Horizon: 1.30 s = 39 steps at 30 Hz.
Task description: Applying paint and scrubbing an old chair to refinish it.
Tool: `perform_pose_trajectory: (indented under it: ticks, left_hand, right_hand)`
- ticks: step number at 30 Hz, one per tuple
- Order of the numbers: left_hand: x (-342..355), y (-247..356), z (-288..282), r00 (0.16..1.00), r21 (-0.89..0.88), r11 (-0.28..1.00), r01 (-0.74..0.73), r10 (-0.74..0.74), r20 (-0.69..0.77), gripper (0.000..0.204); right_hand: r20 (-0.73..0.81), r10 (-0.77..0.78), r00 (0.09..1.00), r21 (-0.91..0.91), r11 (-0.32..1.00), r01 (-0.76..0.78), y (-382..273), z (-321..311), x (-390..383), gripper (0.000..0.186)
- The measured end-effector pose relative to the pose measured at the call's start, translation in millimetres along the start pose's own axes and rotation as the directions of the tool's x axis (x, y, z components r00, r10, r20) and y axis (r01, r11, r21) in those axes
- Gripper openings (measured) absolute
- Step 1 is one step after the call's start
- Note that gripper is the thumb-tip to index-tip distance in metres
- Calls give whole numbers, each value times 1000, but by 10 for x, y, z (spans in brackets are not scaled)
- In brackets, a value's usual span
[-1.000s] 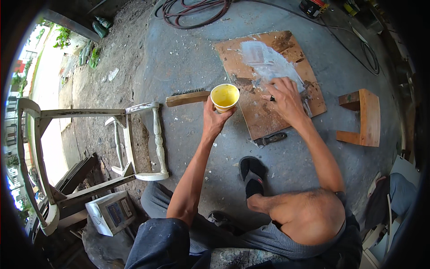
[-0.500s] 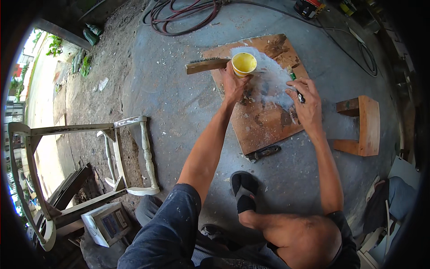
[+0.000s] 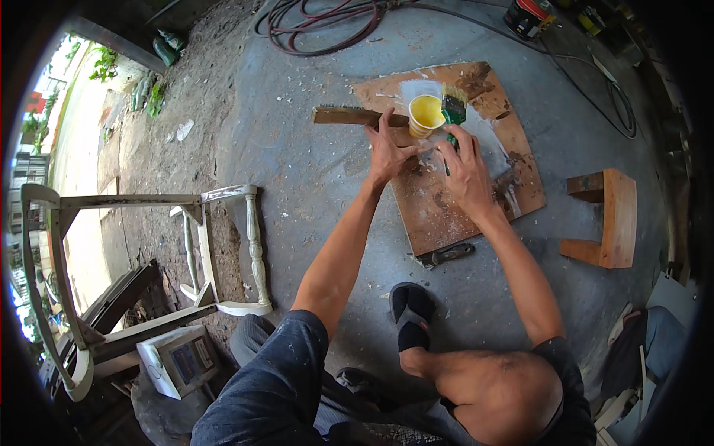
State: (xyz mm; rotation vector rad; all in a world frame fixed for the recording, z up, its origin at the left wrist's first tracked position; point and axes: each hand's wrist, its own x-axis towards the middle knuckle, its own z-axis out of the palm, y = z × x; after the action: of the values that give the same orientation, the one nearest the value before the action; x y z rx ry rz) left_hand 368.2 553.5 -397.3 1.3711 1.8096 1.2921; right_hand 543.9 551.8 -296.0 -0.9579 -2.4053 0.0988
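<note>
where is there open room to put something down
Flecked concrete between the white chair frame and brown board is mostly open, as is the board's near end. Farther up it's crowded: left hand, right hand, cup, paintbrush, wooden-backed brush.

2 hands (image 3: 468, 169), 1 paper cup (image 3: 425, 114), 1 paintbrush (image 3: 454, 108), 1 wd-backed brush (image 3: 346, 116), 1 plywd bd (image 3: 431, 215), 1 blk-handled tool (image 3: 454, 253), 1 hose coil (image 3: 316, 54), 1 U-shaped wd pc (image 3: 620, 223), 1 wht chair frame (image 3: 137, 201).
</note>
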Motion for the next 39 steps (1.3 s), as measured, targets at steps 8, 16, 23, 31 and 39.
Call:
perform_pose_trajectory:
  ticks: [8,16,23,31,39]
  left_hand:
    - [-778,-96,-684,995,-110,993,45,-54,-88,60]
    - [-1438,65,-1062,973,-235,944,232,-226,52,43]
    - [-1558,536,-1032,950,-552,782,289,-306,65,54]
    - [-1984,864,-1518,977,-399,897,190,-211,-11,75]
    - [-3691,1160,-3522,956,567,803,184,-13,-293,42]
  right_hand:
    - [88,-116,989,-209,969,132,130,500,-1,32]
    - [173,-81,981,-300,945,131,-78,331,2,47]
    - [399,207,893,416,827,-378,-990,-2,-241,43]
    - [719,195,668,480,556,-679,-1581,284,-137,33]
    - [735,222,641,351,684,-639,-1044,-56,-112,21]
